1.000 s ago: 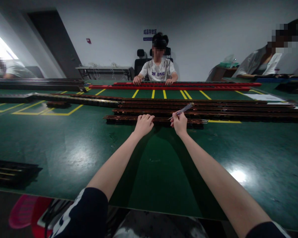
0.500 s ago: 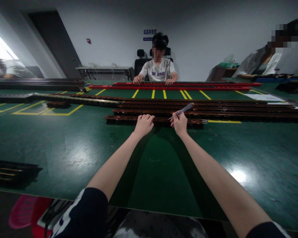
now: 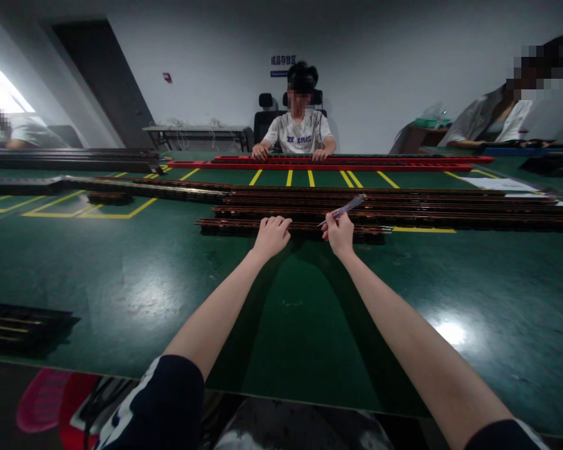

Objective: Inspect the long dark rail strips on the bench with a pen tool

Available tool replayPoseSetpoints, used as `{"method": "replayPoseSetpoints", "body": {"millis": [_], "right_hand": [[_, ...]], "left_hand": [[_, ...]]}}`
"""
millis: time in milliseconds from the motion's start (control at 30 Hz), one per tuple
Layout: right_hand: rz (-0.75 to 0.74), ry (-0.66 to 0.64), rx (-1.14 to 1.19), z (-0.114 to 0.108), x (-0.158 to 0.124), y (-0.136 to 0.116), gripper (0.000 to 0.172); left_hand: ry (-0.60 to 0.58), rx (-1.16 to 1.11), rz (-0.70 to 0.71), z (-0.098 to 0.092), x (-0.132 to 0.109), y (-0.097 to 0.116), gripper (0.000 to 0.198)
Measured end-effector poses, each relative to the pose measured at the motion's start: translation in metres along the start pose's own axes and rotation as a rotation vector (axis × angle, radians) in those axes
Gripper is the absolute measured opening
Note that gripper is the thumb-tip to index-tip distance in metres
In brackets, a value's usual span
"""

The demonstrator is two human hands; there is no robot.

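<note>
My left hand [image 3: 273, 235] lies over the nearest dark rail [image 3: 234, 227], its fingers curled onto the top and partly hidden. A slim screwdriver [image 3: 349, 205] with a clear handle is pinched in my right hand [image 3: 339, 232]. The handle slants up to the right, and the thin tip points down to the left at the same rail. Copper-coloured strips run along this rail, which lies lengthwise across the table. Just behind it are several similar long rails [image 3: 426, 207], side by side.
More dark rails [image 3: 19, 325] lie at the left front of the green table [image 3: 159, 269]. A short dark piece [image 3: 110, 197] sits further back. Long red rails [image 3: 394, 167] lie before a seated person [image 3: 304, 131] opposite. Other people are at both sides.
</note>
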State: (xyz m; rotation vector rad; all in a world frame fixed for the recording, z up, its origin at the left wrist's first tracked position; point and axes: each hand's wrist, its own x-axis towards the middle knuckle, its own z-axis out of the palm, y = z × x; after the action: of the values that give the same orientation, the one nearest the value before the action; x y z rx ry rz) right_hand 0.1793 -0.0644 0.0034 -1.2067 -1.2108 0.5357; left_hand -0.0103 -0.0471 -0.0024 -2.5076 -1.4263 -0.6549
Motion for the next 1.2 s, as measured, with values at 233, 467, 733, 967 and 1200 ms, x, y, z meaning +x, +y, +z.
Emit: {"method": "replayPoseSetpoints", "body": {"millis": [233,467,733,967,1200], "right_hand": [[0.010,-0.010,0.002,-0.0008,0.0023,0.0034,0.028],[0.005,-0.010,-0.008,-0.0002,0.0001,-0.0007,0.027],[0.008,0.009,-0.024,0.0006,-0.0019,-0.0046,0.019],[0.013,0.003,-0.009,0.0002,-0.0012,-0.0029,0.020],[0.023,-0.019,-0.010,-0.0011,-0.0003,-0.0028,0.024]], "left_hand": [[0.005,-0.004,0.003,0.0006,-0.0001,-0.0007,0.039],[-0.004,0.004,0.000,-0.0004,0.0001,-0.0001,0.039],[-0.009,0.014,-0.005,0.0006,0.0002,0.0000,0.040],[-0.021,-0.008,-0.002,-0.0022,-0.0001,0.0003,0.040],[-0.018,0.005,-0.007,-0.0041,-0.0004,0.0031,0.040]]}}
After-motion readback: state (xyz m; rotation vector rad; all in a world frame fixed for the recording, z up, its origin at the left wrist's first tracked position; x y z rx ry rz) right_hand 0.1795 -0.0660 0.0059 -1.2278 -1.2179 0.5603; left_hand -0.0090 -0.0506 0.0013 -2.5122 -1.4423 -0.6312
